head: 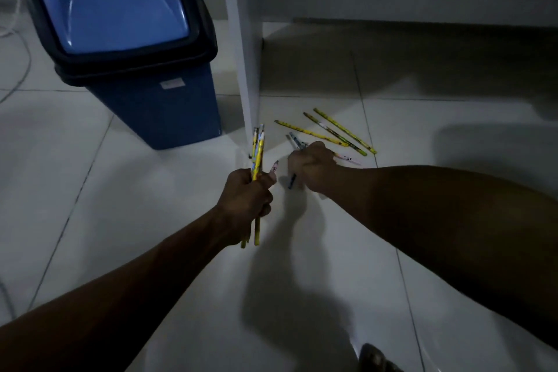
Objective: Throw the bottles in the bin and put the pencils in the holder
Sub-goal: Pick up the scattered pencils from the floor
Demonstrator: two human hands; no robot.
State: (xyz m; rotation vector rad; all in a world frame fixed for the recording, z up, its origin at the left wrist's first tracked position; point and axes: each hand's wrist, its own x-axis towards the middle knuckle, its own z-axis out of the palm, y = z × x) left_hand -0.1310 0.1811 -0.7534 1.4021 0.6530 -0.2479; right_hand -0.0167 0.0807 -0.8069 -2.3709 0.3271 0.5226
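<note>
My left hand (246, 199) is shut on a bunch of yellow pencils (258, 149), held upright above the floor. My right hand (311, 167) is closed low over the tiles, gripping a blue-grey pencil (295, 139) whose ends stick out on both sides of the fist. Three yellow pencils (338, 131) lie loose on the floor just beyond my right hand, and a pale pencil (347, 158) lies beside its knuckles. A blue bin (169, 106) with a swing lid (117, 9) stands at the upper left. No bottle or pencil holder is in sight.
A white furniture leg (244, 39) stands between the bin and the pencils, with a low white rail (392, 6) running right from it. White cables (18, 39) trail on the floor at the far left. A sandal tip (374, 356) shows at the bottom edge. The light is dim.
</note>
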